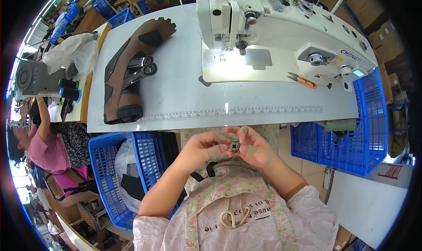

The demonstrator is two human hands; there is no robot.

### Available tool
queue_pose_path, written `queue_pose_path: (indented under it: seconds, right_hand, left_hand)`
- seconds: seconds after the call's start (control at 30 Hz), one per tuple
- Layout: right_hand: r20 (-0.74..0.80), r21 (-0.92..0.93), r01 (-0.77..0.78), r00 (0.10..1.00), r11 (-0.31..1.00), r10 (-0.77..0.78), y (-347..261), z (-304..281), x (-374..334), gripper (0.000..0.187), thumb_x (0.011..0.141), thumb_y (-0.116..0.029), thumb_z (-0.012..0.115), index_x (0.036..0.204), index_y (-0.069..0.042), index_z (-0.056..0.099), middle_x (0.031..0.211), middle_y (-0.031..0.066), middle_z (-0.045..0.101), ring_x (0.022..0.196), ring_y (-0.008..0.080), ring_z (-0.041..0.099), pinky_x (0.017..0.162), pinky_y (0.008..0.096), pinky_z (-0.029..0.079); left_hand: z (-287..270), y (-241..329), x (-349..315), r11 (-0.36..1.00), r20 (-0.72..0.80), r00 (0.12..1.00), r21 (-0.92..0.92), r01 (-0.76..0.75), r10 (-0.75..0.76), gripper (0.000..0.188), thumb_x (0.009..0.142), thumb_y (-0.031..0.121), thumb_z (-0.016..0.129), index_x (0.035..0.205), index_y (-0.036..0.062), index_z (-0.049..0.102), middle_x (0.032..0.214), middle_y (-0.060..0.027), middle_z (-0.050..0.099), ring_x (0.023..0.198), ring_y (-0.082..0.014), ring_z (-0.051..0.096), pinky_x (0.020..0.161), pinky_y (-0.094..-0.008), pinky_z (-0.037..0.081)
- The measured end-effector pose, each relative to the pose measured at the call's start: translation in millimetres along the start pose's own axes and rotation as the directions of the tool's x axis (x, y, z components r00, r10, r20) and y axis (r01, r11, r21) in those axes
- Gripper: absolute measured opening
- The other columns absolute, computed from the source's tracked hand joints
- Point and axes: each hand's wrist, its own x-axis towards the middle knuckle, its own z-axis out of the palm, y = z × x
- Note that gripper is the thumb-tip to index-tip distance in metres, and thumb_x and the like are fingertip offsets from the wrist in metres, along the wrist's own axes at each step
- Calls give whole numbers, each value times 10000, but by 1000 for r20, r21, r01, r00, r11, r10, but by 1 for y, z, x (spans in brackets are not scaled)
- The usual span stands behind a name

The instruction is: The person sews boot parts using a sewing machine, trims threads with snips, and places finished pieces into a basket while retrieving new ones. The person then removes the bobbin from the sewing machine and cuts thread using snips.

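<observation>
A small metal bobbin case [235,145] is held up before my apron, just off the table's near edge. My right hand [258,149] pinches it between thumb and fingers. From the other side, the closed fingertips of my left hand [205,147] press against it; any thread between them is too fine to make out. Both hands wear tan wraps on some fingers. Beyond them stands a white sewing machine [281,27], its lamp lighting the needle plate. Orange-handled thread snips [302,80] lie on its bed.
On the white table [176,92] rests a brown and black boot upper [116,81] with black-handled scissors [140,70] on it. Blue crates [99,163] stand left and right [338,141] below the table. At far left, a person in pink [48,147] sits beside another machine.
</observation>
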Motion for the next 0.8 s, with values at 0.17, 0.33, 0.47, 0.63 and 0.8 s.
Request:
queue_pose_path:
  seconds: [0.17, 0.33, 0.47, 0.63, 0.8]
  right_hand:
    - [-24, -50, -32, 999, 998, 31, -3, 11, 5, 158, 894, -102, 639, 939, -114, 488, 1365, 97, 406, 1182, 212, 490, 919, 388, 501]
    - [-54, -254, -30, 998, 967, 17, -7, 19, 10, 184, 890, -73, 635, 998, -99, 488, 1349, 108, 415, 1146, 204, 518, 912, 375, 502]
    - [-19, -595, 49, 997, 803, -75, -21, 32, 10, 209, 870, -55, 653, 1046, -78, 542, 1312, 106, 453, 1074, 203, 570, 868, 364, 520]
    - [305, -952, 302, 948, -48, -90, -42, 50, 17, 278, 738, -54, 724, 1006, -61, 654, 1032, 70, 611, 810, 224, 646, 655, 326, 540]
    - [351, -921, 349, 936, -170, 20, -49, 53, 16, 327, 677, -100, 735, 990, -61, 649, 981, 54, 618, 720, 243, 632, 605, 332, 524]
  left_hand:
    - [-2, -8, 1, 975, 155, 988, -219, 44, -9, 393, 828, 166, 727, 1150, -33, 622, 1046, -99, 669, 958, -196, 641, 868, -322, 506]
    - [-5, -14, 0, 973, 144, 989, -230, 9, 25, 333, 857, 119, 680, 1150, -25, 615, 1002, -71, 657, 912, -142, 608, 840, -294, 501]
    - [-7, -13, -4, 958, 96, 995, -286, 29, -1, 306, 847, 83, 665, 1131, -22, 616, 960, -65, 648, 850, -144, 604, 787, -301, 503]
    - [-10, -12, -8, 954, 137, 988, -277, 111, -76, 310, 799, 37, 645, 1100, -34, 613, 937, -76, 648, 818, -152, 619, 733, -300, 518]
    - [-10, -4, -7, 963, 180, 973, -200, 181, -146, 331, 794, 8, 572, 1116, -65, 594, 940, -99, 647, 847, -171, 624, 757, -318, 533]
